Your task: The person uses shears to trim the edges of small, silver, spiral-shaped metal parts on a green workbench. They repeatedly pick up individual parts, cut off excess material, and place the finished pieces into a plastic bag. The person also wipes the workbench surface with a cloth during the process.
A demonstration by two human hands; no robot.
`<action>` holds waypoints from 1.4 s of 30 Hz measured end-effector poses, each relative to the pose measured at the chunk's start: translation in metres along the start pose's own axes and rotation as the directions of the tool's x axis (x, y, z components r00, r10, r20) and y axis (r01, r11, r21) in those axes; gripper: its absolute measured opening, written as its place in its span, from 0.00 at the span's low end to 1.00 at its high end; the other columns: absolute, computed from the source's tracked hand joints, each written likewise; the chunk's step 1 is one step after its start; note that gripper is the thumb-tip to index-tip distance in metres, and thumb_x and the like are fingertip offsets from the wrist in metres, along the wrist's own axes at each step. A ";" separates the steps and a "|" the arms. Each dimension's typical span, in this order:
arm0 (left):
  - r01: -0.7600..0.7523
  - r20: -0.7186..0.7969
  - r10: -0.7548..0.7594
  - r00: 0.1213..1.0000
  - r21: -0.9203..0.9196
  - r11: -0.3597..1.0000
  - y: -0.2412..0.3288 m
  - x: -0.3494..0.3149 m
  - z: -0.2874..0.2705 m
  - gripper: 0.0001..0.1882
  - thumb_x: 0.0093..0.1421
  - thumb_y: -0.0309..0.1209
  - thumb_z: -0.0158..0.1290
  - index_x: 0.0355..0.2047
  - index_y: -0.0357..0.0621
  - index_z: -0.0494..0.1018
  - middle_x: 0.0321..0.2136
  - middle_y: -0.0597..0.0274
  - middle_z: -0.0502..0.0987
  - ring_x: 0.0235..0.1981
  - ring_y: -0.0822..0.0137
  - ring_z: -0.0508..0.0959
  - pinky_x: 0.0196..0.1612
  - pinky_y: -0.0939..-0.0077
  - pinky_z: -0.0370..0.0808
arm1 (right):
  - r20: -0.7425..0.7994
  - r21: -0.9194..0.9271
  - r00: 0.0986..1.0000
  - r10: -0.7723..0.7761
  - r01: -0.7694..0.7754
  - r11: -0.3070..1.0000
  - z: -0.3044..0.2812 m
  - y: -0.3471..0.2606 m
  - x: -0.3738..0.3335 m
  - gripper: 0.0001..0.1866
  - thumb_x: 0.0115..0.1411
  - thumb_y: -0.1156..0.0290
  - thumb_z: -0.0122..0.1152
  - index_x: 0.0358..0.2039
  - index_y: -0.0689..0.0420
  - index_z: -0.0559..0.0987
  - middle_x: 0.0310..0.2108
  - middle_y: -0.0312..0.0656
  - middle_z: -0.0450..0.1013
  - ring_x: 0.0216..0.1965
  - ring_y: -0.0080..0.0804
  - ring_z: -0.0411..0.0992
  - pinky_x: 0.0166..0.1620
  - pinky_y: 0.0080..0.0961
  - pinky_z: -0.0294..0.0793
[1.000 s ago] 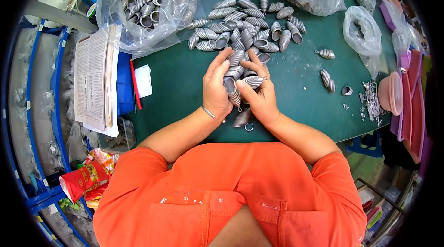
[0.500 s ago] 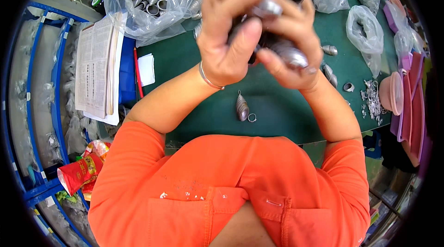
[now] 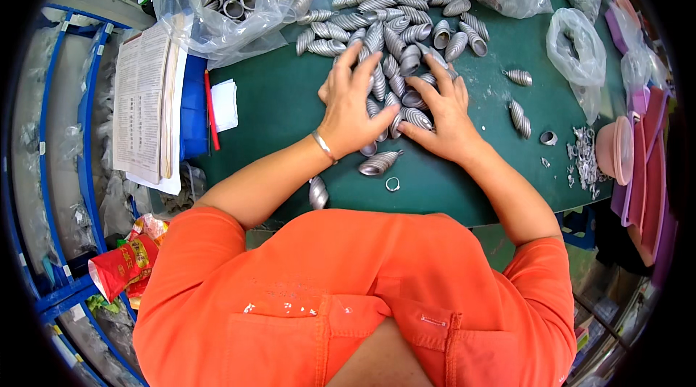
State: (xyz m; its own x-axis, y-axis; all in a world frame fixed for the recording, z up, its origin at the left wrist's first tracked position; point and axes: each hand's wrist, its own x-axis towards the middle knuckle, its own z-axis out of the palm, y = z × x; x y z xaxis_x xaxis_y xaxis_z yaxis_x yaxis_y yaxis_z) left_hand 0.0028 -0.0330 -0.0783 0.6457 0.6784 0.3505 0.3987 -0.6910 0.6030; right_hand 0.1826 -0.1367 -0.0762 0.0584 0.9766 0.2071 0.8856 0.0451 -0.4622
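A heap of grey, spiral-ridged, hollow metal pieces [image 3: 375,38] lies spread over the green tabletop [image 3: 275,108]. At its left edge rests my left hand [image 3: 352,101], fingers spread against the nearest pieces. My right hand [image 3: 444,108] presses on the heap's right side, its fingers apart over several pieces and partly hiding them. Below the hands lies a single ridged piece with a small loop [image 3: 379,163], beside a small metal ring [image 3: 392,184]. Close to my body is another ridged piece [image 3: 318,193].
A clear plastic bag of similar pieces [image 3: 239,6] stands at the back left, near a paper stack [image 3: 148,108] and red pencil [image 3: 212,111]. On the right are two looped pieces [image 3: 520,119], small metal bits [image 3: 582,159], a pink tub [image 3: 615,149] and plastic bags [image 3: 576,53].
My hands have come down from above the table, where they held a bunch of pieces. Those pieces are let go onto the heap, and my fingers have spread. The looped piece has tipped sideways.
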 end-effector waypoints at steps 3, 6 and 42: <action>0.009 -0.211 -0.057 0.976 -0.220 0.976 -0.015 0.008 0.014 0.34 0.47 0.29 0.61 0.55 0.39 0.63 0.57 0.46 0.58 0.57 0.48 0.63 0.59 0.62 0.62 | -0.070 0.175 0.997 0.038 -0.025 0.984 0.010 -0.005 0.003 0.37 0.42 0.59 0.70 0.54 0.51 0.69 0.65 0.53 0.51 0.61 0.70 0.49 0.64 0.61 0.40; 0.004 -0.201 -0.066 0.977 -0.298 0.955 -0.011 0.015 0.017 0.28 0.48 0.27 0.59 0.50 0.37 0.66 0.52 0.47 0.66 0.54 0.51 0.67 0.58 0.64 0.63 | -0.166 0.264 0.975 0.148 -0.100 0.959 0.019 -0.019 0.006 0.36 0.41 0.64 0.66 0.54 0.52 0.69 0.64 0.50 0.55 0.60 0.64 0.53 0.64 0.57 0.41; -0.035 0.277 0.114 0.954 -0.277 0.960 -0.004 -0.014 -0.085 0.14 0.61 0.25 0.52 0.48 0.39 0.74 0.48 0.56 0.75 0.44 0.62 0.77 0.45 0.76 0.73 | 0.116 0.039 0.927 -0.357 0.355 0.934 -0.030 -0.011 -0.022 0.25 0.52 0.61 0.63 0.53 0.43 0.74 0.65 0.38 0.58 0.66 0.56 0.49 0.61 0.63 0.47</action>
State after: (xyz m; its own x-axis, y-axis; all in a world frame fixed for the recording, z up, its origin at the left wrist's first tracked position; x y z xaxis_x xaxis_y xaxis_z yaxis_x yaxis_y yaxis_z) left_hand -0.0633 -0.0179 -0.0246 0.8419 0.4993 0.2049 0.1803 -0.6181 0.7652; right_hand 0.1856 -0.1652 -0.0504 -0.3153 0.9136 0.2568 0.8300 0.3967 -0.3921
